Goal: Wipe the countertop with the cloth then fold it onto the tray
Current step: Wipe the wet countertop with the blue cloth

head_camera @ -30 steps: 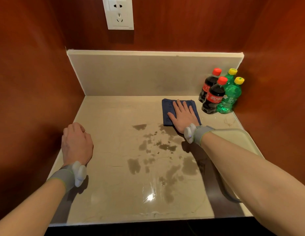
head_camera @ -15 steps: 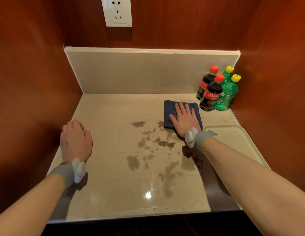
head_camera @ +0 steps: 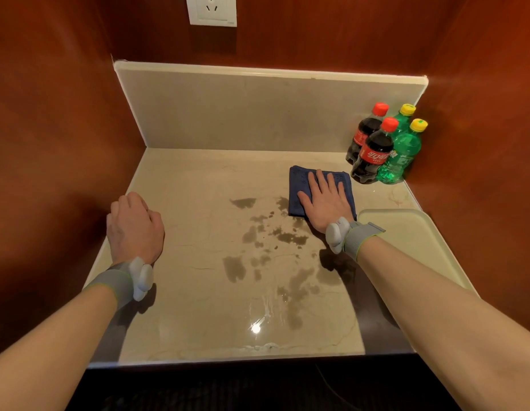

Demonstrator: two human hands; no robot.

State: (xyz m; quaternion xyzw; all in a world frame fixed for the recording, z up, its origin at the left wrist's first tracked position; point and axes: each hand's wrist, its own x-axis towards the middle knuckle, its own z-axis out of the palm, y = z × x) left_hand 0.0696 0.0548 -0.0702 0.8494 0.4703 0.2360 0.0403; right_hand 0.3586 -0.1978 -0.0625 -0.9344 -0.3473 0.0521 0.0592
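While the left hand (head_camera: 135, 229) is resting curled in a loose fist on the desk (head_camera: 198, 307), holding nothing, the right hand (head_camera: 324, 200) is lying flat with fingers (head_camera: 314, 180) spread on the folded blue cloth (head_camera: 299, 188), which is sitting beside the wet patches (head_camera: 266, 250), near the tray (head_camera: 412, 232).

Four bottles (head_camera: 382, 146) clustered in the far right corner, white wall socket (head_camera: 212, 10) above the backsplash (head_camera: 258, 111).
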